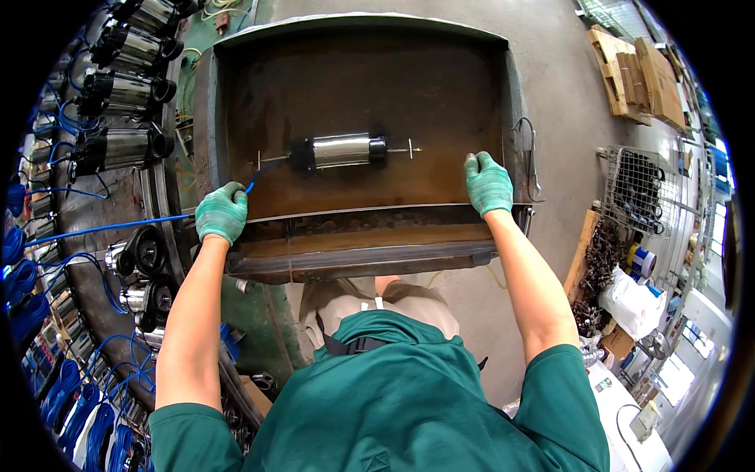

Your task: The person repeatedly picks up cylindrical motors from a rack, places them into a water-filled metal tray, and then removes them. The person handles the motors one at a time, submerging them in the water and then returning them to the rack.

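A silver-and-black cylindrical motor or pump (342, 151) lies sideways in a deep metal tank (362, 79) with a brown inside. A thin rod with a crosspiece sticks out at each end. From its left end a blue cable (118, 229) runs over the tank's left side. My left hand (222, 212), in a green glove, is closed around this cable at the tank's near left corner. My right hand (489, 186), gloved the same way, is closed at the near right edge. Its curled fingers hide what they grip, if anything.
To the left, a bench (102, 212) carries several similar silver-and-black units (122, 149) and coils of blue cable (59, 393). A wire basket (638, 189) stands at the right, with flattened cardboard (659, 82) beyond it. A white bag (633, 303) lies nearer.
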The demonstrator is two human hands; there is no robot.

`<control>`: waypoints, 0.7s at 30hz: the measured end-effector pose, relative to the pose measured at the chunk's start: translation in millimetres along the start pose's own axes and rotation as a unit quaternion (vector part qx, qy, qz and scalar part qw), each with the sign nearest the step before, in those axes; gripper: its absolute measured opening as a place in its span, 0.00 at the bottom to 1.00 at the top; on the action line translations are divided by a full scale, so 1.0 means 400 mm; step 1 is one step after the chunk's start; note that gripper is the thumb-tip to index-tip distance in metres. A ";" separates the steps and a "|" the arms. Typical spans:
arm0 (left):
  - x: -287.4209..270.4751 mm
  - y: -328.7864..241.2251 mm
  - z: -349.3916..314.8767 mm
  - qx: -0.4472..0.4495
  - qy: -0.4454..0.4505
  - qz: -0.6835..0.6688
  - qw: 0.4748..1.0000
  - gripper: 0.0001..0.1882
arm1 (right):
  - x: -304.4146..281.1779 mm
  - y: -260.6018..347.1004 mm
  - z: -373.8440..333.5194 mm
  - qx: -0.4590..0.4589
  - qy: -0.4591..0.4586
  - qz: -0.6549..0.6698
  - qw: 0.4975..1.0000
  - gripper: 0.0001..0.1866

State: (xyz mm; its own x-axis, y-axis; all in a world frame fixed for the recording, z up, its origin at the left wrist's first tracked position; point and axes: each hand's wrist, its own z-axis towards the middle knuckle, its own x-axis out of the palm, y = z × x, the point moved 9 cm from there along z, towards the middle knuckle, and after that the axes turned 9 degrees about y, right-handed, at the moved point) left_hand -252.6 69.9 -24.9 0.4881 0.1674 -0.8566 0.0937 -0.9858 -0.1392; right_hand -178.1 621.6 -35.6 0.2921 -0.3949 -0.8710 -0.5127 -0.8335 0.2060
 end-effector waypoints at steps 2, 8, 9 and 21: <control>-0.002 0.003 0.002 -0.001 0.002 0.001 1.000 0.13 | -0.002 0.001 -0.002 0.001 0.002 0.000 1.000 0.22; -0.005 -0.003 -0.001 0.002 -0.001 0.007 1.000 0.13 | 0.001 0.002 0.000 -0.009 0.002 0.001 1.000 0.21; -0.004 -0.005 0.001 0.005 0.001 0.006 1.000 0.13 | -0.001 0.002 0.000 -0.008 0.001 0.003 1.000 0.21; -0.004 -0.003 0.000 0.012 -0.013 0.011 1.000 0.13 | -0.003 0.008 -0.002 -0.018 -0.005 0.000 1.000 0.22</control>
State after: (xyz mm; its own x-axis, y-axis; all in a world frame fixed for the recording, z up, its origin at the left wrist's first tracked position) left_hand -253.7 70.7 -23.3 0.4670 0.1464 -0.8720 0.0634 -0.9892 -0.1321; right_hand -179.4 619.0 -33.3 0.2839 -0.3918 -0.8751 -0.4829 -0.8469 0.2225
